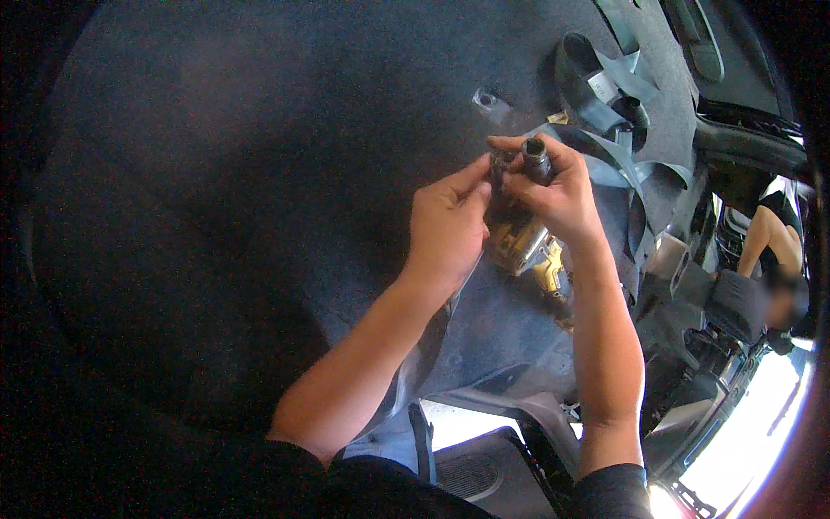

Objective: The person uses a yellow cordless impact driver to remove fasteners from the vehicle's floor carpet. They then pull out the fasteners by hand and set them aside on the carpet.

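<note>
My left hand (445,221) is closed, thumb and fingertips pinching a small dark part (496,170) whose kind I cannot make out. Close beside it, my right hand (562,186) is wrapped round a dark cylindrical socket (537,158), its hollow end facing up. The right fingertips also come up against the small dark part. Below the hands a yellow and black power tool (523,246) lies on the dark carpet, partly covered by the right hand and forearm.
Grey seat-belt webbing (596,108) lies in loose loops beyond my right hand. A small metal piece with a hole (488,100) rests on the carpet (285,130). At the right are vehicle trim and another person (774,233). A dark speaker-grille panel (471,476) is near my body.
</note>
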A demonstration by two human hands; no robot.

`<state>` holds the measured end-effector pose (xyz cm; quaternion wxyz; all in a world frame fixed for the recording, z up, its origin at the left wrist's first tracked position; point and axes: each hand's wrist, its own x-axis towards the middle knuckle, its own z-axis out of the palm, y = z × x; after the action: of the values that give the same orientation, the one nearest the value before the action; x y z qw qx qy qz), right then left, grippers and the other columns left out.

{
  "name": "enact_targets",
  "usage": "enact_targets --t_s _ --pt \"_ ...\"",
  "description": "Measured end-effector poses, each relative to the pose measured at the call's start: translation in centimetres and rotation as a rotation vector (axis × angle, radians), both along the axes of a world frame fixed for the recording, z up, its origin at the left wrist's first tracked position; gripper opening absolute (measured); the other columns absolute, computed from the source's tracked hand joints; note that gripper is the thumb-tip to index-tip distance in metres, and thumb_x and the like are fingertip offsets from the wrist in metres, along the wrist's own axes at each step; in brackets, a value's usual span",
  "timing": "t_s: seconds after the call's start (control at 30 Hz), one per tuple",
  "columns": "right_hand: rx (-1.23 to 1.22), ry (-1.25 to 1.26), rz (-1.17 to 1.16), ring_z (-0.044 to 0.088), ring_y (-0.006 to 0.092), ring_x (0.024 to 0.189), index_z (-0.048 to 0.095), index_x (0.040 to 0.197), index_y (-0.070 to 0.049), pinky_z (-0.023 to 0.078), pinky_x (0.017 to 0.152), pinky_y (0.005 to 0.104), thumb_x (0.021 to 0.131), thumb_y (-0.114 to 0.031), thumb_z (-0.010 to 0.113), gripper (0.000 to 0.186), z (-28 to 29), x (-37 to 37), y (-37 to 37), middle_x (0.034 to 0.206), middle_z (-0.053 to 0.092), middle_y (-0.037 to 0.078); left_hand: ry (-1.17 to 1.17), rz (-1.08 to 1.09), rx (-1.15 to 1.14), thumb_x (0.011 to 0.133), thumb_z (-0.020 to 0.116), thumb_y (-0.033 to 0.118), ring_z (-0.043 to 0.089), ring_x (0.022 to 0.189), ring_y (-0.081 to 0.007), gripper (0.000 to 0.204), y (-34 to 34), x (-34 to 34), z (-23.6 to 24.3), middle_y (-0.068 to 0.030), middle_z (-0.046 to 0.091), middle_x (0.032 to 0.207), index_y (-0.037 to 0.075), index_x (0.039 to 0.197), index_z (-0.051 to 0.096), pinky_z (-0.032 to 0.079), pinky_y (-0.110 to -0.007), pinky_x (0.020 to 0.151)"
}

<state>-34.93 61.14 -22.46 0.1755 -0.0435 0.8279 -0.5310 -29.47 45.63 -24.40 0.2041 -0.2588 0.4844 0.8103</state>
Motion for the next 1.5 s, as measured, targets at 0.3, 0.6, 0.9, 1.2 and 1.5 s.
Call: enact_targets --t_s 0.3,0.6,0.9,1.2,1.5 --pt "-0.199 -0.353 0.043 0.068 0.0151 0.091 0.063 0.12 0.004 0.054 0.084 0.0287 0.085 -0.008 0.073 0.038 0.4 -1.6 0.6 0.108 0.071 0.011 -0.008 0.136 0.133 0.094 0.068 0.015 0.043 0.055 0.0003 0.037 0.5 -0.8 -2.0 0.0029 0.066 0.086 0.002 0.128 0.064 0.03 -0.017 0.047" --pt "-0.095 -0.521 0.259 0.066 0.012 0.089 0.065 0.123 0.0 0.055 0.083 0.028 0.08 -0.009 0.081 0.047 0.4 -4.3 1.4 0.102 0.072 0.004 -0.057 0.129 -0.015 0.093 0.069 0.015 0.046 0.064 -0.0042 0.031 1.0 -0.6 -2.7 -0.0005 0.066 0.086 0.002 0.122 0.068 0.035 -0.021 0.055" --pt "0.132 -0.62 0.496 0.068 0.0134 0.075 0.067 0.113 -0.002 0.057 0.073 0.0278 0.084 -0.025 0.08 0.039 0.4 -7.4 1.6 0.085 0.072 0.006 -0.054 0.18 0.057 0.092 0.068 0.009 0.054 0.075 -0.0068 0.028 1.1 -0.4 -2.9 -0.0037 0.067 0.091 -0.001 0.119 0.069 0.042 -0.022 0.065" --pt "0.161 -0.47 0.5 0.064 0.0139 0.067 0.064 0.111 -0.002 0.053 0.061 0.0296 0.081 -0.034 0.082 0.047 0.6 -5.5 1.1 0.077 0.067 0.005 -0.12 0.104 0.056 0.093 0.069 0.01 0.042 0.052 -0.0029 0.028 0.4 -0.3 -3.2 -0.0005 0.066 0.079 0.004 0.12 0.071 0.034 -0.021 0.045" --pt "0.208 0.098 0.329 0.065 0.0174 0.099 0.063 0.122 -0.002 0.051 0.091 0.0331 0.079 -0.018 0.082 0.05 0.6 -1.7 0.9 0.105 0.068 0.009 -0.102 0.118 0.094 0.098 0.064 0.022 0.041 0.051 -0.0019 0.027 0.1 -0.4 -2.8 0.0024 0.062 0.074 0.006 0.118 0.071 0.032 -0.02 0.045"
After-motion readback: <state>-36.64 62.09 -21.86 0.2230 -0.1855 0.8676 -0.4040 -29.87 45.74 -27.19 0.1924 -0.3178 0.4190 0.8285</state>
